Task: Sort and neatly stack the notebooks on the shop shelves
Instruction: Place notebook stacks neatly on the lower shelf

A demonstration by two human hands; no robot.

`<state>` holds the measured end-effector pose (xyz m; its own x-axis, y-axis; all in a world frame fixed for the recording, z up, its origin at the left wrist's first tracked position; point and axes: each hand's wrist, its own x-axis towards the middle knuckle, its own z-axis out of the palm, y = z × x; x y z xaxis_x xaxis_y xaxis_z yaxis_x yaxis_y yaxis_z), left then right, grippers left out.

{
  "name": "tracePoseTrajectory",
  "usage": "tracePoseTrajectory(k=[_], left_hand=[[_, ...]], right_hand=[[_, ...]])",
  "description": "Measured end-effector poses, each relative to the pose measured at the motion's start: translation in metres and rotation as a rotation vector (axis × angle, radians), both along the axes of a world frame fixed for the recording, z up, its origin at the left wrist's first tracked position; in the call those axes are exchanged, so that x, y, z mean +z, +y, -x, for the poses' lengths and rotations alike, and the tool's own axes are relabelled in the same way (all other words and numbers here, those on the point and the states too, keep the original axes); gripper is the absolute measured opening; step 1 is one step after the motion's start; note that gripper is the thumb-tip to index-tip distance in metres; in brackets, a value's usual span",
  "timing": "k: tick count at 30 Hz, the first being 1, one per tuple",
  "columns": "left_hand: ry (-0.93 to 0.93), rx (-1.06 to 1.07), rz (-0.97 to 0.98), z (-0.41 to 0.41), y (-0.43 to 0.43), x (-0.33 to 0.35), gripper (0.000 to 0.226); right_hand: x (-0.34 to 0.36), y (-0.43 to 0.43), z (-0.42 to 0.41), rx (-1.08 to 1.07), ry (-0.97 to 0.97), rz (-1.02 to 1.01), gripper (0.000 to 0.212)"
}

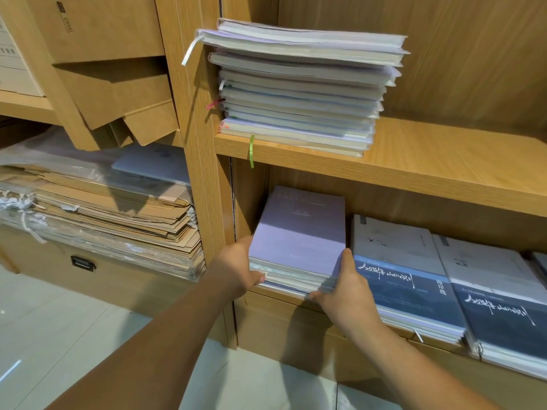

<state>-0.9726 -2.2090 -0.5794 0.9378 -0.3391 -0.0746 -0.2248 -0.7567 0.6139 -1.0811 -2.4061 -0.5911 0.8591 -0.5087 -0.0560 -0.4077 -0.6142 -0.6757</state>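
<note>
Your left hand [241, 269] and right hand [344, 287] clasp the lilac notebook stack [299, 241] from both sides on the lower shelf [284, 294], apparently to square its edges.

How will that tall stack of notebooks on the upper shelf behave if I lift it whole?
Probably heavy: the stack holds many thick notebooks. Likely to slide apart, since the top ones overhang crookedly and seem plastic-wrapped.
</note>
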Motion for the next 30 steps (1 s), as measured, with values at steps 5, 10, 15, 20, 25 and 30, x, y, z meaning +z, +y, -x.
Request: tracePoseTrajectory(k=[5,10,15,20,25,30], left_hand=[[-0.052,-0.009,-0.050,0.002,0.000,-0.002,0.072],[-0.068,0.004,-0.080,0.003,0.000,-0.004,0.068],[-0.078,0.008,-0.131,0.006,-0.001,-0.004,0.067],[-0.088,0.011,-0.175,0.005,-0.003,-0.002,0.069],[-0.141,0.030,-0.236,0.005,-0.008,-0.005,0.066],[-0.165,0.068,-0.235,0.005,-0.011,-0.005,0.062]], right_hand=[[-0.003,0.002,0.000,-0.010,-0.046,0.047,0.092],[-0.005,0.002,0.002,0.012,-0.049,0.064,0.086],[-0.004,0.002,0.000,0.006,-0.031,-0.008,0.096],[-0.004,-0.002,-0.003,-0.004,-0.037,-0.021,0.088],[-0.006,0.002,-0.007,-0.025,-0.060,0.012,0.083],[-0.004,0.003,-0.009,-0.040,-0.059,0.030,0.071]])
